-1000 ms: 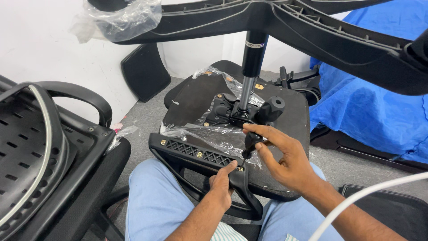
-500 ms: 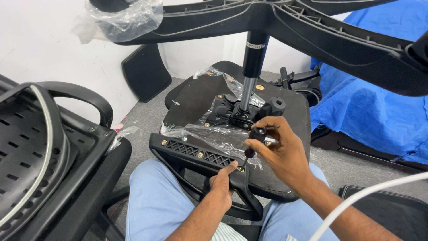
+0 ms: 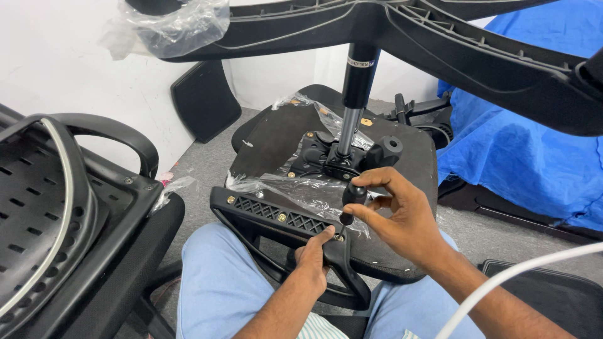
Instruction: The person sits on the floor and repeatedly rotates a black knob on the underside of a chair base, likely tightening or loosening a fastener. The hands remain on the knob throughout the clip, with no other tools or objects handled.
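Note:
An upturned office chair seat (image 3: 270, 147) rests on my lap, its black tilt mechanism (image 3: 326, 157) and gas cylinder (image 3: 355, 94) pointing up. A black armrest bracket (image 3: 276, 220) lies across the seat's near edge. My left hand (image 3: 312, 260) presses on the bracket, thumb beside a bolt. My right hand (image 3: 396, 216) pinches a short black-handled screwdriver (image 3: 352, 198), its tip down at that bolt on the bracket.
The star base (image 3: 440, 37) of the chair spreads overhead with a plastic-wrapped end (image 3: 169, 25). A black mesh chair back (image 3: 56, 213) stands at left. Blue cloth (image 3: 534, 125) covers something at right. A white cable (image 3: 515, 276) crosses the lower right. Clear plastic wrap (image 3: 301, 191) lies on the seat.
My right hand has shifted slightly and turned the screwdriver handle between its fingers. My left hand stays on the bracket.

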